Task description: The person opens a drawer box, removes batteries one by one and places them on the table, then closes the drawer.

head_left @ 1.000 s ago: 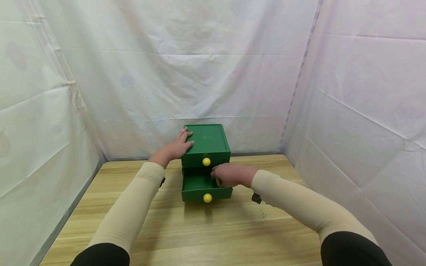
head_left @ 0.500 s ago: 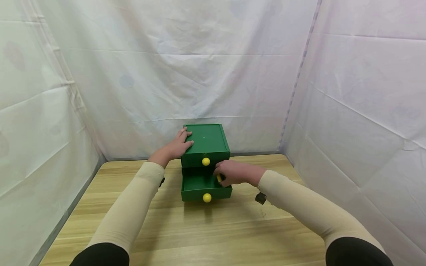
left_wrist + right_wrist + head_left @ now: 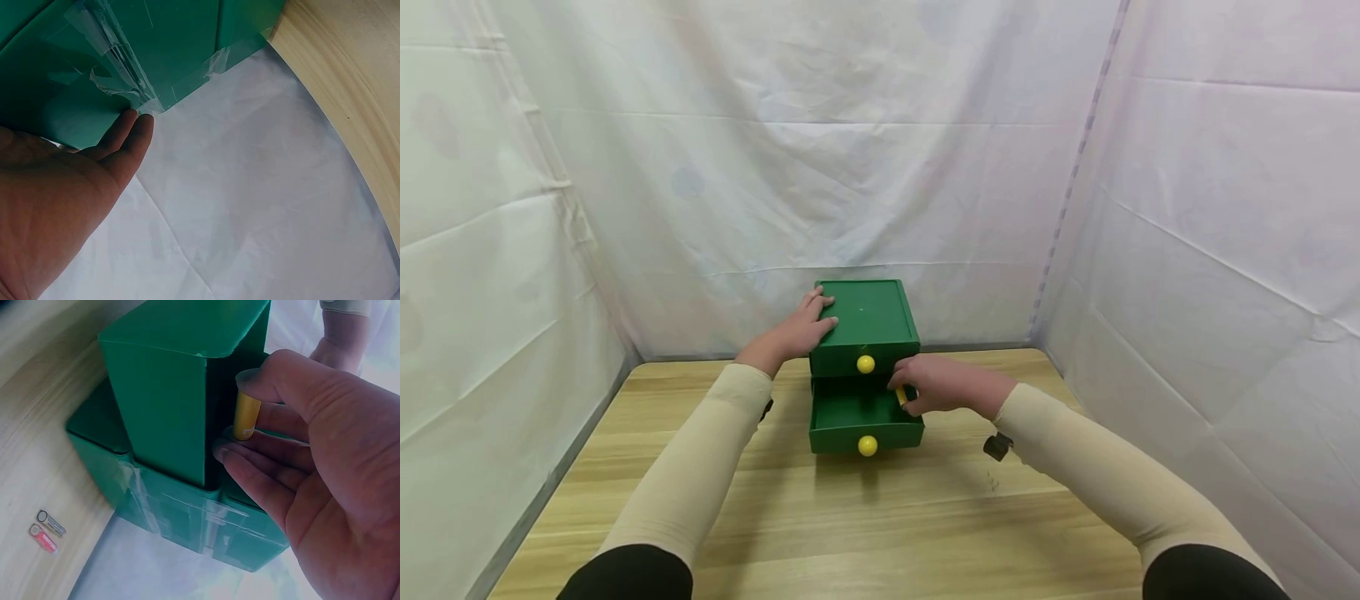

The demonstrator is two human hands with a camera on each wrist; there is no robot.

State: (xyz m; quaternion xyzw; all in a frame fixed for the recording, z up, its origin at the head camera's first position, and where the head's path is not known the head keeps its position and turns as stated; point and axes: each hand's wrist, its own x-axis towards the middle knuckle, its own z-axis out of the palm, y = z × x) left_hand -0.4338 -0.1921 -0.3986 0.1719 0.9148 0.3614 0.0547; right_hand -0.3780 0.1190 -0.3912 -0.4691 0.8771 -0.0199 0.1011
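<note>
A green drawer cabinet [image 3: 868, 312] stands on the table, its drawer [image 3: 838, 440] pulled out below the upper yellow knob [image 3: 866, 364]. My left hand [image 3: 797, 333] rests on the cabinet's top left edge, fingers extended; the left wrist view shows two fingertips [image 3: 145, 120] by the taped back corner. Over the right side of the pulled-out drawer, my right hand [image 3: 936, 383] pinches a yellow battery [image 3: 247, 415] between thumb and fingers. Seen from the right wrist, the battery is beside the drawer wall [image 3: 162, 412], near its opening.
Two more batteries, one red [image 3: 44, 539] and one dark [image 3: 51, 523], lie on the wooden table [image 3: 820, 542] beside the cabinet in the right wrist view. White cloth [image 3: 820, 167] hangs behind and on both sides.
My right hand has moved right and slightly up within the drawer's opening, bringing the yellow battery more into sight. The left hand and cabinet have stayed put.
</note>
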